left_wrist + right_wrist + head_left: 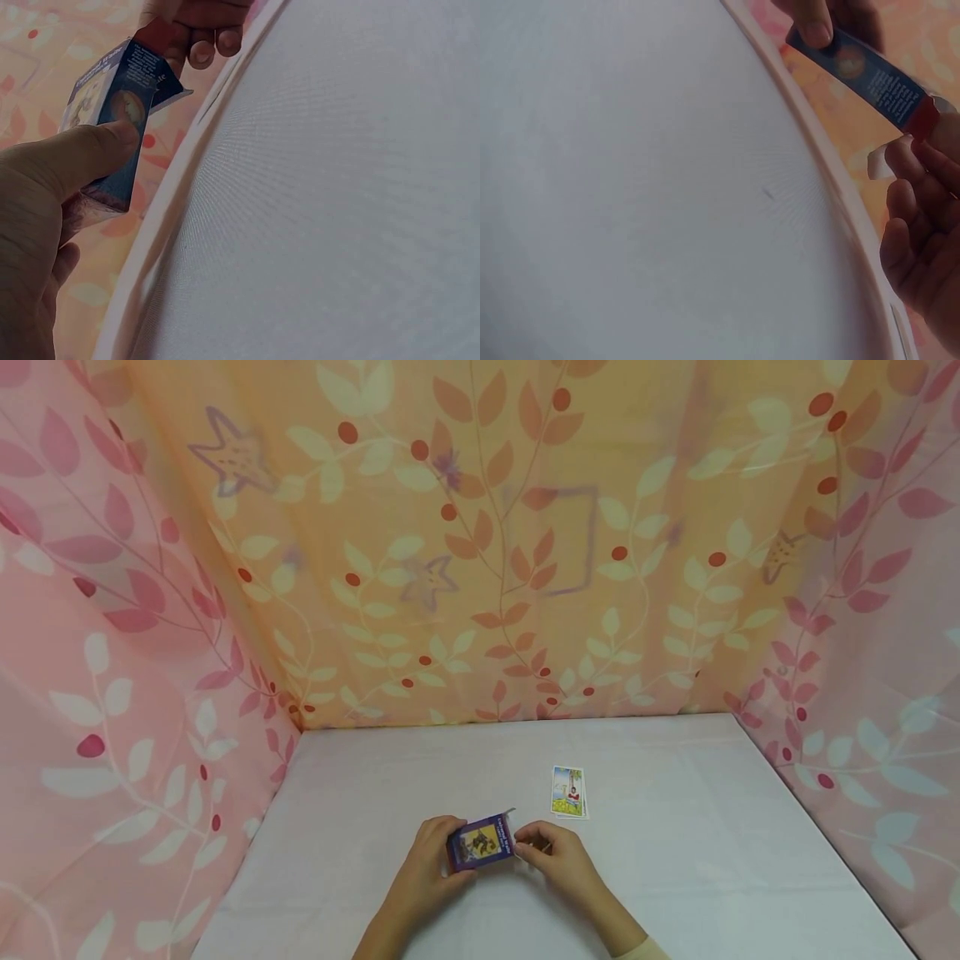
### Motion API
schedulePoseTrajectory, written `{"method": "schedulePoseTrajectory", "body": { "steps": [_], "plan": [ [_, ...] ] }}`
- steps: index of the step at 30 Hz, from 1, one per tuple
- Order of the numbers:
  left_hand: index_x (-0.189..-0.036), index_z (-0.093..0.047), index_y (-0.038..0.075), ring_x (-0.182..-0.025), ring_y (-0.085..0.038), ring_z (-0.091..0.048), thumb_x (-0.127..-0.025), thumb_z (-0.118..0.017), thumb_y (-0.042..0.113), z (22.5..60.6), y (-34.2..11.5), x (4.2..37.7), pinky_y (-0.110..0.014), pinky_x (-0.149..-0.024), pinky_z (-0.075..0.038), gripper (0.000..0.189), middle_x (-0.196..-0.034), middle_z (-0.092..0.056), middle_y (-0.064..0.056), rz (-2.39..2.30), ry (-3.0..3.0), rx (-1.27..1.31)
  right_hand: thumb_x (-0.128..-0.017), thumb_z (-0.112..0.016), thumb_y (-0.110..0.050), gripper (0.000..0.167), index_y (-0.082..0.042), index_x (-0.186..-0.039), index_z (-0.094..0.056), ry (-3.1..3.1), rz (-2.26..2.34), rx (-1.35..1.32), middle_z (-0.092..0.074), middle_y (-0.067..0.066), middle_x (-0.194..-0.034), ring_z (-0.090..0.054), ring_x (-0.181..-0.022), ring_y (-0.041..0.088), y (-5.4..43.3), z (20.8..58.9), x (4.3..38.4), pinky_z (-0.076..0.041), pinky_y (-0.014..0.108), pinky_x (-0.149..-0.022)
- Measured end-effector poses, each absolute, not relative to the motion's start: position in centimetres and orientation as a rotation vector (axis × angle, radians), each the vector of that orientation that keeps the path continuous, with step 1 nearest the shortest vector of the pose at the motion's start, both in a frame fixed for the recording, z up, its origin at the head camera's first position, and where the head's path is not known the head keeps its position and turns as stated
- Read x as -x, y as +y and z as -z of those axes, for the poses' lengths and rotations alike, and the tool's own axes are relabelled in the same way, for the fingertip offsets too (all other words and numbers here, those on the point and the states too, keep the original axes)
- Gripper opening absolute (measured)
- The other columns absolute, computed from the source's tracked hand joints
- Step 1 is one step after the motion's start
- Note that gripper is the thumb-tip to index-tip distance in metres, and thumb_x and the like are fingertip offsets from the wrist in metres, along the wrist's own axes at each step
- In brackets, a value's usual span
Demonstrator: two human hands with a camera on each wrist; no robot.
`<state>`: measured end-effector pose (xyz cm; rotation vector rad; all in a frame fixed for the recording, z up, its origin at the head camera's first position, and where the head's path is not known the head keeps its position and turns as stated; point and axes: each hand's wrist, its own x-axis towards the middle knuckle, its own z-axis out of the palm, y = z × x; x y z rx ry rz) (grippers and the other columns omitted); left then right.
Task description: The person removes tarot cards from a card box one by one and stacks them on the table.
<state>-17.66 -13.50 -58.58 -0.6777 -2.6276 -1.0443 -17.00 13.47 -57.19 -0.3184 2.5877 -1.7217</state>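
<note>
A small dark blue and purple card box with a picture on its face is held in my left hand, tilted above the table. In the left wrist view, the left thumb lies along the box's narrow side. The box's right end is open, with a red flap and a blue flap sticking out. My right hand is at that end, its thumb and forefinger pinching the flap edge, the other fingers loosely curled. What is inside the box is hidden.
A small stack of picture cards lies face up on the white tablecloth, beyond the right hand. Flowered curtains enclose the table at the back and on both sides.
</note>
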Motion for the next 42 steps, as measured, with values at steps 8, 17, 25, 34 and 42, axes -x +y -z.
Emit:
{"method": "schedulePoseTrajectory", "body": {
  "steps": [8,17,25,34,42],
  "plan": [
    [-0.14,-0.055,0.021,-0.133,-0.011,-0.048,-0.071,-0.093,0.036,58.65,-13.51,17.62,-0.039,-0.118,-0.043,0.08,-0.136,-0.055,0.012,1.03,-2.618,0.698,-0.089,-0.079,-0.027,0.017,-0.016,-0.1,-0.073,2.54,1.775,0.3,-0.073,-0.004,-0.086,-0.065,-0.072,0.01,13.48,57.74,17.21,-0.057,0.023,-0.061],
    [-0.14,-0.055,0.021,-0.132,-0.012,-0.049,-0.07,-0.093,0.035,58.64,-13.48,17.63,-0.04,-0.117,-0.044,0.08,-0.137,-0.055,0.012,1.018,-2.597,0.723,-0.087,-0.081,-0.021,0.015,-0.012,-0.097,-0.073,2.538,1.82,0.292,-0.073,-0.001,-0.084,-0.064,-0.069,0.008,13.35,57.89,17.18,-0.056,0.022,-0.058],
    [-0.139,-0.055,0.021,-0.132,-0.01,-0.048,-0.07,-0.093,0.035,58.58,-13.49,17.62,-0.039,-0.117,-0.044,0.079,-0.135,-0.055,0.013,1.012,-2.611,0.712,-0.087,-0.081,-0.022,0.017,-0.012,-0.097,-0.073,2.538,1.799,0.249,-0.074,0.0,-0.087,-0.065,-0.074,0.01,13.32,57.49,17.11,-0.056,0.02,-0.064],
    [-0.139,-0.056,0.022,-0.132,-0.009,-0.048,-0.07,-0.093,0.035,58.63,-13.56,17.68,-0.039,-0.117,-0.044,0.079,-0.136,-0.054,0.016,1.018,-2.596,0.706,-0.089,-0.08,-0.027,0.016,-0.016,-0.098,-0.074,2.553,1.772,0.268,-0.074,-0.005,-0.088,-0.067,-0.077,0.01,13.39,57.57,17.17,-0.059,0.023,-0.067],
    [-0.14,-0.054,0.023,-0.133,-0.009,-0.047,-0.07,-0.094,0.034,58.68,-13.71,17.6,-0.038,-0.118,-0.043,0.081,-0.137,-0.053,0.015,1.02,-2.603,0.706,-0.089,-0.079,-0.027,0.016,-0.015,-0.099,-0.074,2.554,1.78,0.243,-0.075,-0.004,-0.088,-0.069,-0.079,0.011,13.49,57.69,17.14,-0.06,0.023,-0.07]
  ]
}}
